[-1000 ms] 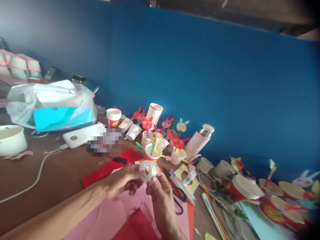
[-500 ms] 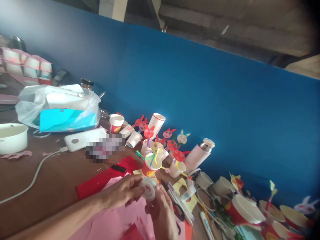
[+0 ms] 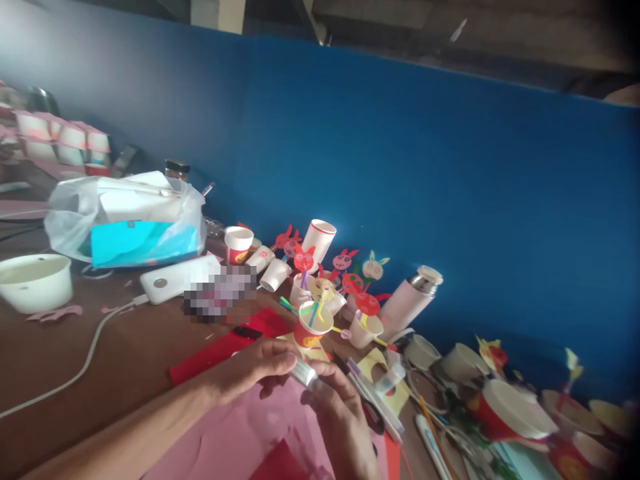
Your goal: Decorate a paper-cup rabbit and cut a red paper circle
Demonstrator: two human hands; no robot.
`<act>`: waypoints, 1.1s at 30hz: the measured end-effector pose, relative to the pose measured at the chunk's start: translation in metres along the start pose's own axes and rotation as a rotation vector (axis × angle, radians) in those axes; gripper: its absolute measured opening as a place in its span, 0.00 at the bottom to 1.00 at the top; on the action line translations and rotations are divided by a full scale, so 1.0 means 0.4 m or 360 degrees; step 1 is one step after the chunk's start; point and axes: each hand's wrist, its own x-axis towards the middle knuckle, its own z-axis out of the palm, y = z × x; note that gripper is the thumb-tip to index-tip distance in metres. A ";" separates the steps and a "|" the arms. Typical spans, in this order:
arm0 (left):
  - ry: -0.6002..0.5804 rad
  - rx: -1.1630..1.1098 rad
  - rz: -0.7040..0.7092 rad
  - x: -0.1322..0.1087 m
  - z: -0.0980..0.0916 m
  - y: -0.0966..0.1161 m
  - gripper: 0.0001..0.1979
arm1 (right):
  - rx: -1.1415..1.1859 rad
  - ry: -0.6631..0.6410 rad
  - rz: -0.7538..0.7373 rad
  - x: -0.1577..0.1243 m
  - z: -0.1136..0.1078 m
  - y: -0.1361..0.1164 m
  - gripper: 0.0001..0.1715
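Both my hands hold a clear roll of tape (image 3: 305, 373) just above pink paper (image 3: 235, 433) on the brown table (image 3: 75, 353). My left hand (image 3: 255, 370) pinches the roll from the left with its fingers closed on it. My right hand (image 3: 340, 413) grips it from the right and below. The roll is turned edge-on to me and looks slightly blurred.
Paper cups with rabbit cut-outs and straws (image 3: 320, 293) stand behind my hands, beside a pink flask (image 3: 407, 300). More cups (image 3: 505, 407), scissors and pens (image 3: 370, 400) lie to the right. A plastic bag (image 3: 125, 220), white power bank (image 3: 175, 280), cable and white bowl (image 3: 35, 280) sit left. A blue wall (image 3: 400, 167) stands behind.
The tape roll has turned from facing me to edge-on between my fingers. The view has shifted slightly, and my hands stay together over the pink paper.
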 end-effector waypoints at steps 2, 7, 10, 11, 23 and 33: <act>-0.0009 -0.0071 0.0011 -0.002 0.001 -0.002 0.22 | 0.0021 0.0023 -0.0007 -0.001 0.005 -0.003 0.07; -0.0069 -0.0166 0.0061 -0.005 -0.002 -0.013 0.21 | 0.0065 0.0057 0.0028 -0.004 0.007 -0.008 0.10; -0.0053 -0.0124 0.0070 0.000 -0.001 -0.022 0.20 | -0.0027 -0.0007 -0.0055 -0.006 0.008 -0.016 0.07; -0.0027 -0.0081 0.0079 0.003 0.000 -0.026 0.20 | -0.0110 -0.0007 -0.0093 -0.007 0.009 -0.020 0.07; -0.0016 0.0193 -0.0045 0.006 0.004 -0.011 0.14 | -0.0191 -0.0087 -0.0082 -0.007 0.008 -0.031 0.08; 0.0061 0.0554 0.0002 0.006 0.031 -0.020 0.13 | -0.0631 0.0164 -0.0038 -0.025 0.036 -0.042 0.04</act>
